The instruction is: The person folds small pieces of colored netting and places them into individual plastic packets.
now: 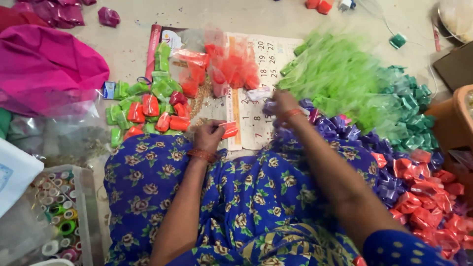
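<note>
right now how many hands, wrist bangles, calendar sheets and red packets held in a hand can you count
hands: 2, left hand and right hand
wrist bangles: 2, orange bangle on the left wrist, red bangle on the right wrist
calendar sheets: 1, calendar sheet
red packets held: 1, small red packet in the left hand
total: 6

Left hand (209,132) drawn in close over the lap, wrist bent, fingers curled and pinched shut at the tips, forearm running straight back toward the body. Right hand (285,104) stretched farther forward, palm down, fingers spread loosely and somewhat blurred. Right arm extended long and diagonal from the lower right, elbow nearly straight.
</note>
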